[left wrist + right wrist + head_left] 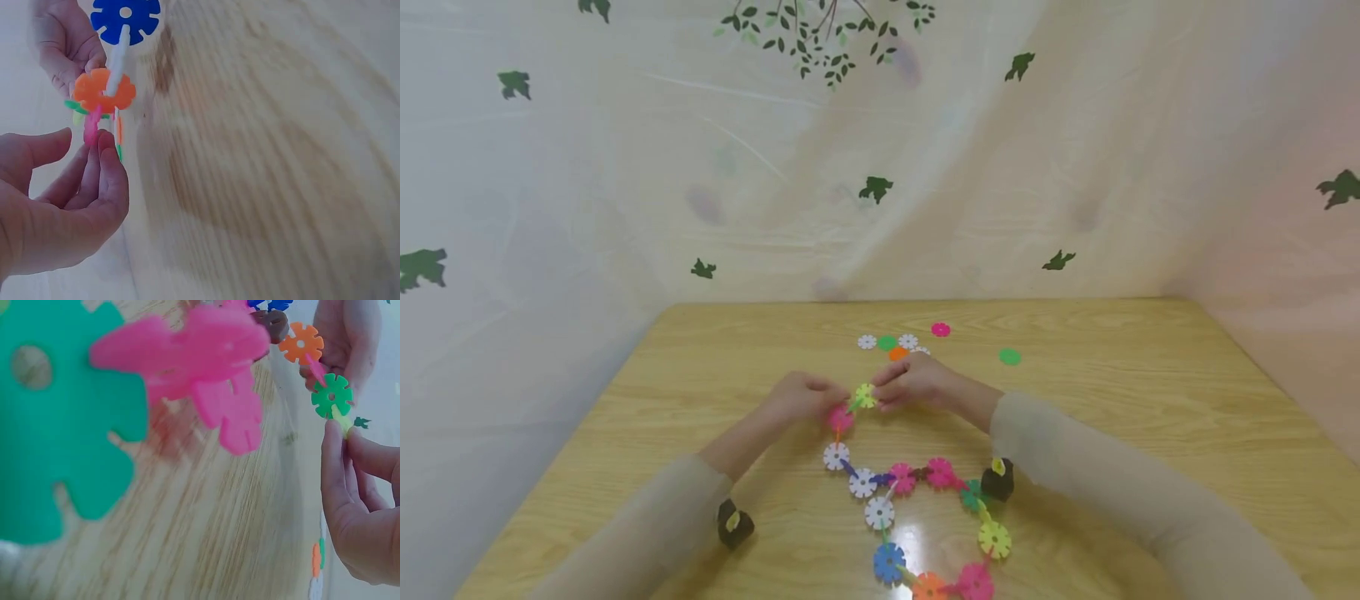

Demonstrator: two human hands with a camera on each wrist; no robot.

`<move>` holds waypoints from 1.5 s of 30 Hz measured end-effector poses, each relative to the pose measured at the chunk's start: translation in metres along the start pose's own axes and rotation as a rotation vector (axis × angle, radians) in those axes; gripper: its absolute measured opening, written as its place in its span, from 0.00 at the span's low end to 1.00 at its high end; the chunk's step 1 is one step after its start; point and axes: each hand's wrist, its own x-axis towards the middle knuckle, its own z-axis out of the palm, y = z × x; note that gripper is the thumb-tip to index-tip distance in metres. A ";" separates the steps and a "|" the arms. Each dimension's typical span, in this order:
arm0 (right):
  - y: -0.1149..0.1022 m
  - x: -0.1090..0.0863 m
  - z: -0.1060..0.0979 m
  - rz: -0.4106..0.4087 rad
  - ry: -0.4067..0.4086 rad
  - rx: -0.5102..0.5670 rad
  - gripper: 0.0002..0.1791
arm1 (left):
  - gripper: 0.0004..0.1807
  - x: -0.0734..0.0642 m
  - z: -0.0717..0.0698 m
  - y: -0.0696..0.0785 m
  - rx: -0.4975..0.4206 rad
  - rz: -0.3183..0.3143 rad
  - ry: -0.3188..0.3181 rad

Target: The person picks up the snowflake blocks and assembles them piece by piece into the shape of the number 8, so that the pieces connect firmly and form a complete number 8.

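Note:
Notched plastic flower discs are linked edge to edge in a chain. Its far end rises toward my hands in the head view. There, my right hand (917, 383) pinches a yellow disc (865, 396) between thumb and fingers; a green disc (331, 395) slots into that one. Curled fingers of my left hand (805, 396) hold the edge of a pink disc (841, 418), while its thumb stands a little apart in the left wrist view. An orange disc (103, 90) joins the pink one to a white disc (837, 456). The pink disc's gripped edge is partly hidden.
The chain's other part forms a loop nearer me, with a blue disc (890, 562) and a yellow disc (995, 540). Several loose discs lie beyond my hands, including a pink disc (941, 330) and a green disc (1011, 357). A printed cloth (775, 208) hangs behind the table.

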 end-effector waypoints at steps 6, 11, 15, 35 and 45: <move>0.003 -0.003 -0.001 0.014 -0.027 0.020 0.17 | 0.16 0.012 0.010 0.010 -0.007 0.021 -0.016; 0.005 -0.007 -0.007 -0.017 -0.046 -0.035 0.18 | 0.14 0.017 0.014 0.014 -0.057 0.001 -0.010; 0.005 -0.017 -0.018 -0.080 -0.067 -0.231 0.16 | 0.15 0.017 0.012 0.015 -0.057 -0.011 -0.017; 0.006 -0.101 -0.024 -0.328 -0.202 -0.974 0.15 | 0.16 0.013 0.008 0.006 -0.100 0.007 -0.051; 0.004 -0.092 -0.046 -0.362 -0.182 -1.001 0.11 | 0.17 0.004 0.008 -0.001 -0.128 0.000 -0.111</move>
